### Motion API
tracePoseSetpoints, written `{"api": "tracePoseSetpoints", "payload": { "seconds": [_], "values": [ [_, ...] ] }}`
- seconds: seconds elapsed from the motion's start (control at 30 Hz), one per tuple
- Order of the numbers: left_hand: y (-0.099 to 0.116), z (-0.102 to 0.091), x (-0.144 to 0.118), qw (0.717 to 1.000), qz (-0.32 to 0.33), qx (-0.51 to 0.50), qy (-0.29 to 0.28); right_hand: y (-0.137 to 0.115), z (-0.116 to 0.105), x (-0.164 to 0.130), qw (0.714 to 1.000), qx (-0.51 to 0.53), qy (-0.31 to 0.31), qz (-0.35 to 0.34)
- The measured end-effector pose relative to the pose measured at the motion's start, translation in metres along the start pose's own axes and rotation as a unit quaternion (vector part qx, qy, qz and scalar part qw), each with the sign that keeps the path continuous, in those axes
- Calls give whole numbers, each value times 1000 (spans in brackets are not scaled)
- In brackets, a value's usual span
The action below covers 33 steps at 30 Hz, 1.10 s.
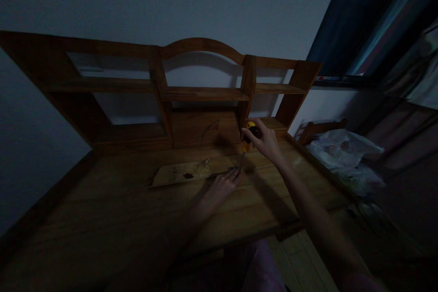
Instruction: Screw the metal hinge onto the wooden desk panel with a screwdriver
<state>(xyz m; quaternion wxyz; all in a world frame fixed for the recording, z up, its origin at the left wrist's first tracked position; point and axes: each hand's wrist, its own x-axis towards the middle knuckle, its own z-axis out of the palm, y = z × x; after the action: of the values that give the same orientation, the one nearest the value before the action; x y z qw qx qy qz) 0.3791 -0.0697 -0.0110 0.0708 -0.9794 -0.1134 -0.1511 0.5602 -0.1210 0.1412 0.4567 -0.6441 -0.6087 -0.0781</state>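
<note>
My right hand (267,140) is closed around the yellow and black handle of a screwdriver (245,145). The tool points down, and its thin shaft reaches to the fingertips of my left hand (223,185). Low on the desk, my left hand has its fingers together on a small dark part (234,169), which they partly cover. The tip of the screwdriver meets or nearly meets this part; dim light hides the exact contact. Left of the part lies a flat pale board or strip (178,172) with scraps and a dark patch on it.
A wooden desk (112,210) spreads under my hands. A shelf unit (205,95) with open compartments rises along its back, against a pale wall. A thin curved wire (209,128) shows before the middle panel. Plastic bags (345,146) lie beyond the desk's right edge, near a chair back.
</note>
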Motion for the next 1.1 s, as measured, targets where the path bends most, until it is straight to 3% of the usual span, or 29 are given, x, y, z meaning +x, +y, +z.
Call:
{"api": "tracePoseSetpoints", "payload": {
  "seconds": [0.23, 0.37, 0.53, 0.8, 1.1],
  "values": [
    [-4, 1, 2, 1000, 26, -5, 10, 3, 2, -2, 998, 55, -37, 16],
    [-3, 3, 1, 1000, 25, 4, 17, 7, 4, 0, 998, 50, -17, 27],
    [-4, 2, 1, 999, 24, 0, 21, 6, 6, 0, 1000, 19, 13, -20],
    [-6, 5, 2, 999, 33, 7, 17, 11, -5, 2, 995, 57, -74, -32],
    [-5, 6, 2, 999, 35, 23, 22, 4, 0, 4, 995, -6, -43, -94]
  ]
}}
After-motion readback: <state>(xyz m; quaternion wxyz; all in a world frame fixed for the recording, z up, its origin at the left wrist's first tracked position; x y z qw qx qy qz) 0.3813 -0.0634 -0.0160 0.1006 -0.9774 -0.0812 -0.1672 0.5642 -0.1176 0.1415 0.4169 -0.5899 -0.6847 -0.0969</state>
